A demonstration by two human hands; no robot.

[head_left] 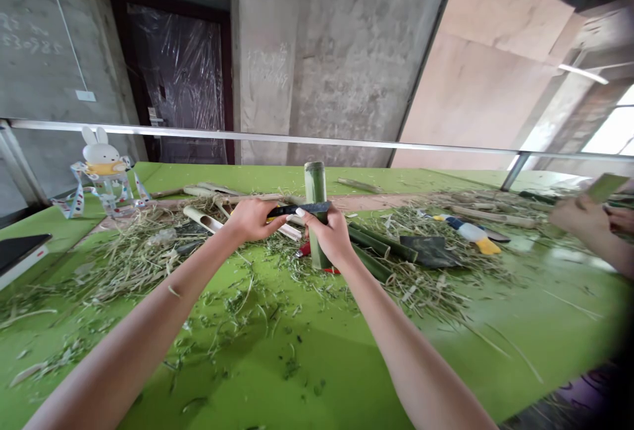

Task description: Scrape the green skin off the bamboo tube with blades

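Note:
A green bamboo tube [316, 182] stands upright on the green tabletop. My left hand [252, 218] is closed around one end of a long, dark hand tool [312, 208] with a bit of yellow near the grip. The tool lies level across the front of the tube, above its middle. My right hand [329, 232] wraps the tube at that height, its thumb by the tool; whether it also grips the tool's far end I cannot tell. Behind the tube's lower part, a red object [303, 250] is partly hidden.
Bamboo shavings [133, 245] and cut green tubes [371, 242] litter the green table [297, 364]. A rabbit-shaped bottle [102, 159] stands at left, near a dark-topped box [22, 255]. At right, another person's hand [579, 218] holds a bamboo piece [607, 187]. A metal rail [277, 137] runs behind.

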